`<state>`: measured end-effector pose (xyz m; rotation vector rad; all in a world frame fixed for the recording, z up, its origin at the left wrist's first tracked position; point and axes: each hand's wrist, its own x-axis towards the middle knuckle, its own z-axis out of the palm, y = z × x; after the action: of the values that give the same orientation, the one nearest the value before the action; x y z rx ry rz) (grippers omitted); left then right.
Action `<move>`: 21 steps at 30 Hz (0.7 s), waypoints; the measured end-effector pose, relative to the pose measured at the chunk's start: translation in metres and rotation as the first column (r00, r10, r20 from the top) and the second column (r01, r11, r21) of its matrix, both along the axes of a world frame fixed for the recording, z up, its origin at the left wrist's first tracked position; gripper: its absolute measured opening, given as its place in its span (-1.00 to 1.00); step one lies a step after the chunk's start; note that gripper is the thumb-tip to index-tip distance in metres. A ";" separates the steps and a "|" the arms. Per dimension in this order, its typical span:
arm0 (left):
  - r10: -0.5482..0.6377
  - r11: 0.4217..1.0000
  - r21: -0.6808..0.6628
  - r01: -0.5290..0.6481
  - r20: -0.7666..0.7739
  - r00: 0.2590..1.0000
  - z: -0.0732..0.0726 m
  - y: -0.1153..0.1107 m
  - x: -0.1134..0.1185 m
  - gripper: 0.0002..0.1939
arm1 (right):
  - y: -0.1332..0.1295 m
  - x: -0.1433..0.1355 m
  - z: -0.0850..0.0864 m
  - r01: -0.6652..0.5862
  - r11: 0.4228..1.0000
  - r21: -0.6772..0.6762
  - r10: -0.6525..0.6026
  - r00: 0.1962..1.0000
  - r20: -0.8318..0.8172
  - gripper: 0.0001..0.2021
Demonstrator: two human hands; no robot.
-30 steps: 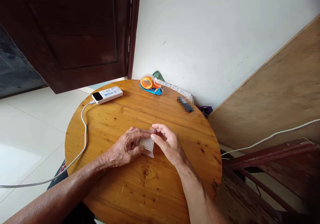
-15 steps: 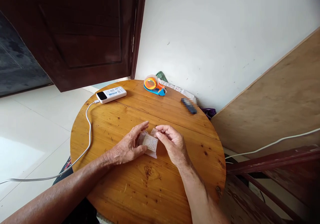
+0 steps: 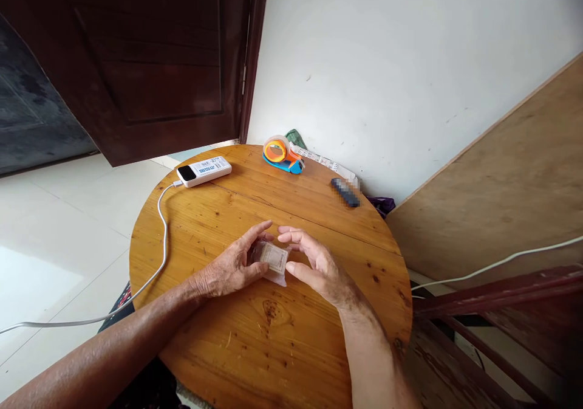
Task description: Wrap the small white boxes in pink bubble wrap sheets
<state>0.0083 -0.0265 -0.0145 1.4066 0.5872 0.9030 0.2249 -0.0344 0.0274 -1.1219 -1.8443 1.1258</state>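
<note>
Between my hands, over the middle of the wooden table [image 3: 195, 226], is a small flat packet [image 3: 274, 257] in clear plastic wrapping with printed lettering on its face. My left hand [image 3: 234, 266] holds it from the left, thumb on the lower left corner and the index finger stretched out beyond it. My right hand [image 3: 314, 266] is at the packet's right edge, fingers curved and apart from the thumb. The right thumb tip is close to the wrapping; whether it touches I cannot tell.
A white power bank-like device [image 3: 204, 171] with a plugged-in cable [image 3: 164, 239] lies at the back left. Toward the back stand an orange and blue tape dispenser [image 3: 283, 155] and a blurred dark object [image 3: 345, 192]. A white wall [image 3: 364, 62] rises behind the table.
My right fingers have opened from a pinch on a small flap above the packet. The flap now lies down or is hidden. My left hand has hardly moved.
</note>
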 end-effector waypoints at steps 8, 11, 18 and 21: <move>0.035 0.998 0.047 -0.032 -0.048 0.998 0.005 0.000 0.001 -0.24 | -0.001 -0.018 -0.006 0.063 0.979 0.195 -0.081 0.993 0.085 -0.90; 0.042 0.998 0.056 -0.039 -0.062 0.997 0.009 -0.002 0.001 -0.25 | 0.000 -0.021 -0.010 0.121 0.963 0.239 -0.125 0.992 0.003 -0.93; 0.085 0.994 0.080 -0.076 -0.113 0.990 0.014 -0.004 0.003 -0.57 | 0.002 -0.020 -0.013 0.238 0.970 0.039 -0.230 0.962 -0.147 -0.82; 0.065 0.982 0.185 -0.038 -0.144 0.987 0.015 -0.002 0.001 -0.66 | 0.002 -0.021 -0.013 0.249 0.968 -0.019 -0.247 0.944 -0.218 -0.79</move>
<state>0.0088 -0.0290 0.0005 1.6402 0.6701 0.9160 0.2042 -0.0326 0.0146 -1.1403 -1.4914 1.0473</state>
